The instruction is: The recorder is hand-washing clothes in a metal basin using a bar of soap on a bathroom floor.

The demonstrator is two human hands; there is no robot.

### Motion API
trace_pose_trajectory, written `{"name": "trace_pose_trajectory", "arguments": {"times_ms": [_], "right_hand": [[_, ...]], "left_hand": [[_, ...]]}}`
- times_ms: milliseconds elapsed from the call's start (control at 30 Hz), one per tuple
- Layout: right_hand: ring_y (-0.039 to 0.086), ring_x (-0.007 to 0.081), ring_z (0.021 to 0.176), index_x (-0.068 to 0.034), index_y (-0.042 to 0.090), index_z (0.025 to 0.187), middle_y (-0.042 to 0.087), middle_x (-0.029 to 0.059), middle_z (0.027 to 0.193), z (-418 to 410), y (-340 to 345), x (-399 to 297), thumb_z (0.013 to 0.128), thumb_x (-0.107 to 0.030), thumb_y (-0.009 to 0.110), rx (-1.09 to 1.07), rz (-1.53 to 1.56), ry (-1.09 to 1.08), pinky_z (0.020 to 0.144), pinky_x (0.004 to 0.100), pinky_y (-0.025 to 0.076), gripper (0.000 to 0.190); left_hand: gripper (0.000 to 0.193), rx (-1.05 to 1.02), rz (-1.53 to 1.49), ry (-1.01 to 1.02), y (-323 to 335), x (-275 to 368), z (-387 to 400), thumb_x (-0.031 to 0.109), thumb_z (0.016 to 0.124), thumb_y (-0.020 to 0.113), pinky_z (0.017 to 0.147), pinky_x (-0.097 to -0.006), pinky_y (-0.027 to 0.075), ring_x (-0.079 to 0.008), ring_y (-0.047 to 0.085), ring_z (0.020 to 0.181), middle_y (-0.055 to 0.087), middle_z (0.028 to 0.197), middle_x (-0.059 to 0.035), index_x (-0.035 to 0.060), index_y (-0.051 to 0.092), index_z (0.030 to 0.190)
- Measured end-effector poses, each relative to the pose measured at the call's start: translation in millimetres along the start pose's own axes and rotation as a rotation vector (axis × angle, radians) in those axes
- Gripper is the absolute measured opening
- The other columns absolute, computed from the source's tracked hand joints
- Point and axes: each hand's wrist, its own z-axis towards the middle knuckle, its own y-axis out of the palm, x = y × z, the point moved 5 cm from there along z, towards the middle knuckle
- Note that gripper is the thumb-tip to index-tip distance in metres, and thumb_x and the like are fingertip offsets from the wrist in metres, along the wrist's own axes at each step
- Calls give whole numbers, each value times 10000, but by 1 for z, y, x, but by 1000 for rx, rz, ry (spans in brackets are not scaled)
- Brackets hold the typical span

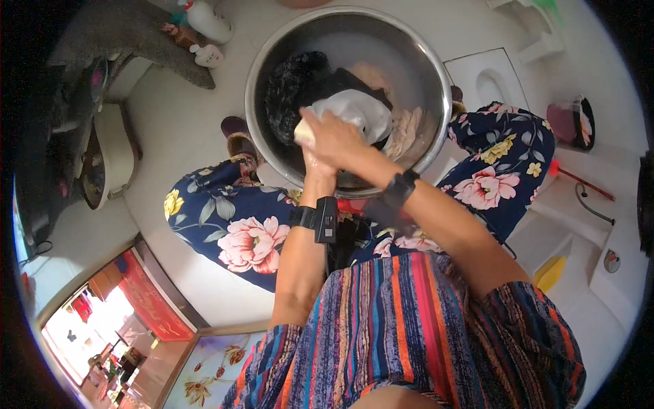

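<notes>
Both hands meet over a round metal basin (251, 97) of cloudy water. My right hand (340, 134) lies across the top, its fingers around a pale yellow bar (305, 133) that looks like soap. Beneath it is my left hand (318, 162), with wet skin and mostly hidden fingers; I cannot tell what they grip. A white cloth (365, 110) bulges up at the far side of both hands, touching them. Around it in the water lie a black textured garment (294, 87) and a beige cloth (405, 132).
Pump bottles (208, 55) stand at the upper left, near a grey mat (148, 46). A squat toilet (493, 84) is set in the floor beyond the right knee. On the right are a purple container (562, 122) and a yellow object (550, 273). Floral-trousered legs (253, 240) flank the basin.
</notes>
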Motion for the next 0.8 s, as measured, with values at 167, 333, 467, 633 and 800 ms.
{"name": "trace_pose_trajectory", "arguments": {"times_ms": [167, 333, 467, 633, 800], "right_hand": [[502, 319, 982, -88, 308, 1270, 476, 168, 1122, 48, -1, 87, 810, -449, 433, -115, 192, 170, 808, 418, 404, 598], [538, 156, 907, -75, 492, 1119, 532, 82, 1072, 13, -13, 107, 812, -350, 502, -259, 891, 631, 745, 310, 435, 412], [530, 144, 896, -66, 460, 1133, 534, 95, 1049, 4, 16, 74, 786, -393, 519, -432, 1262, 219, 738, 298, 433, 481], [501, 394, 914, -172, 304, 1265, 460, 243, 1027, -34, 22, -22, 775, -344, 498, -42, 219, -102, 755, 428, 421, 554], [493, 387, 946, -156, 305, 1274, 469, 244, 1055, -3, 10, 17, 787, -389, 460, -59, 79, 129, 790, 428, 408, 562]], "left_hand": [[401, 216, 120, -73, 20, -13, -11, 292, 876, 397, 940, -390, 334, -265, 466, 1066, 484, 1165, -128, 0, 430, 1150], [341, 196, 211, -126, 27, 6, -10, 284, 866, 434, 879, -392, 385, -243, 523, 984, 553, 1061, -103, 42, 474, 1102], [333, 459, 220, -75, -7, -3, -4, 284, 861, 458, 855, -342, 405, -223, 536, 931, 544, 1034, -94, 58, 466, 1107], [344, 304, 254, 51, -58, 15, -17, 309, 878, 390, 849, -384, 416, -233, 513, 976, 524, 1073, -92, 94, 452, 1139], [344, 241, 186, -157, -24, -16, -2, 302, 883, 367, 842, -376, 425, -237, 517, 965, 519, 1063, -92, 100, 439, 1152]]}}
